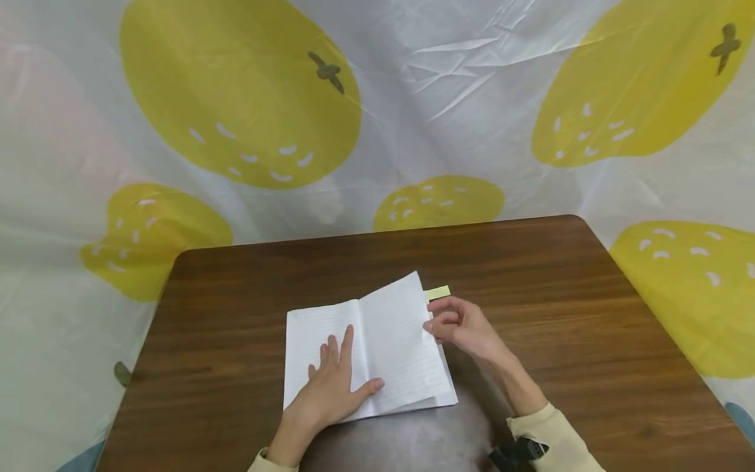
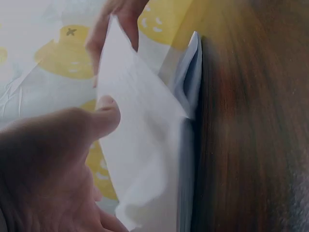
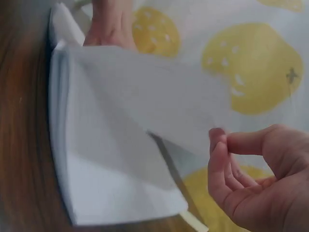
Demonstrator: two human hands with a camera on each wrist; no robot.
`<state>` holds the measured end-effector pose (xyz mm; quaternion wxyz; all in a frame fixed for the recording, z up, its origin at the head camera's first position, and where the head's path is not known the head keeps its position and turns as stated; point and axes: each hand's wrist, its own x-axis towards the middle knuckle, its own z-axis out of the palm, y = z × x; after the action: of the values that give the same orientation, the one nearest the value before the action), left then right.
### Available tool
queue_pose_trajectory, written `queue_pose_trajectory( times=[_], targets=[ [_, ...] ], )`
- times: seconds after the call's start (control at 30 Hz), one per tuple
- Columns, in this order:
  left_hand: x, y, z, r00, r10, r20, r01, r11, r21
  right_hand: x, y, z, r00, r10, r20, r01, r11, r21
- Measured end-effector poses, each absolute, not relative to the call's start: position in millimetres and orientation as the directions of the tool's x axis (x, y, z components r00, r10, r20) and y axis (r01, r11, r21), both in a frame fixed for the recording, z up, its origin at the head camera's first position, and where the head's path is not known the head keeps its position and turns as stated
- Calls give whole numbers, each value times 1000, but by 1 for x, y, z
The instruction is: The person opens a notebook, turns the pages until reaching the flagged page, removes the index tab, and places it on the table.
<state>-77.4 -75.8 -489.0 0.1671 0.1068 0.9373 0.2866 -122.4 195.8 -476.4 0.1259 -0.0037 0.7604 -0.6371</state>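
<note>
On the dark brown wooden tabletop (image 1: 531,275) we see an open white lined-paper notebook (image 1: 330,328) lying mid-table. Our left hand (image 1: 333,387) presses flat on it, fingers spread; our right hand (image 1: 463,326) pinches the right page's edge beside a small yellow sticky note (image 1: 438,292).

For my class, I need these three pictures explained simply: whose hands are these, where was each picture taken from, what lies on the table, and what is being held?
No machine here: a person works with bare hands, wearing three cameras. The wide picture comes from the head, looking down; the two close, blurry ones come from each wrist. On the brown table lies an open notebook with lined pages. The left hand rests flat on the left page, fingers straight. The right hand pinches the edge of the right page and lifts it; the wrist views show that page raised off the stack. A yellow note peeks out behind the notebook. Behind the table hangs a sheet printed with yellow fruit.
</note>
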Motion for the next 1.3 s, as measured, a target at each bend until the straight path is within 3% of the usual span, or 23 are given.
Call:
queue_pose_trajectory(
  times=[0.2,0.6,0.77,0.9,1.1,1.3],
  targets=[
    [-82,-77,-490,-919,305,-250,115,814,569,-121,202,-488,-966,-182,-184,150,185,-971],
    [-83,-74,-488,-930,281,-238,77,780,621,-121,143,-495,-946,-294,-140,89,180,-980],
    [-82,-75,-492,-942,288,-173,110,752,649,-121,128,-497,-935,-342,-99,21,225,-974],
    [-82,-76,-493,-948,300,-109,155,730,666,-120,122,-498,-906,-423,-22,-109,283,-953],
    [-78,-76,-489,-951,298,-83,182,755,630,-122,120,-495,-865,-497,71,-345,486,-803],
    [-77,-73,-490,-959,270,-81,184,816,548,-130,125,-491,-851,-521,59,-459,686,-564]
  ],
)
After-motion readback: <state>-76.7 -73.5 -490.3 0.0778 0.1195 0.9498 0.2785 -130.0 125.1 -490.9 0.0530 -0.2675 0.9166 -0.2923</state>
